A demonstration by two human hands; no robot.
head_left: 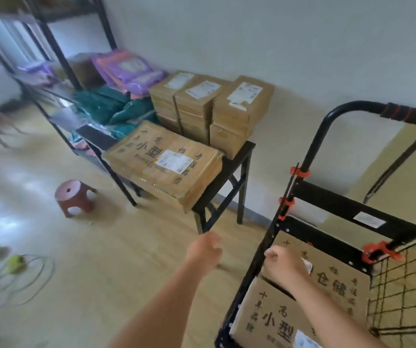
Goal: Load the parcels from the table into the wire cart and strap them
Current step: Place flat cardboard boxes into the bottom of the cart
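Left hand (204, 249) hangs loosely curled, holding nothing; right hand (286, 266) lies over a cardboard box (337, 277) in the wire cart (407, 280), its grip impossible to tell

A: Cropped?
B: Wire cart (340, 202) runs off the right and bottom edges. The lower carton (264, 320) inside it runs off the bottom.
A: Hidden?
B: The forearm covers part of the upper carton (332, 275). Right hand (286, 262) — cannot tell whether its fingers grip the cart's rail or only touch it. Table (245, 149) top lies mostly under parcels.
A: Unreadable?
B: Shelving rack (53, 43) and purple packets (129, 71) are smeared. Shipping label (174, 160) print is too small. Green object (14, 263) on the floor — unidentifiable.
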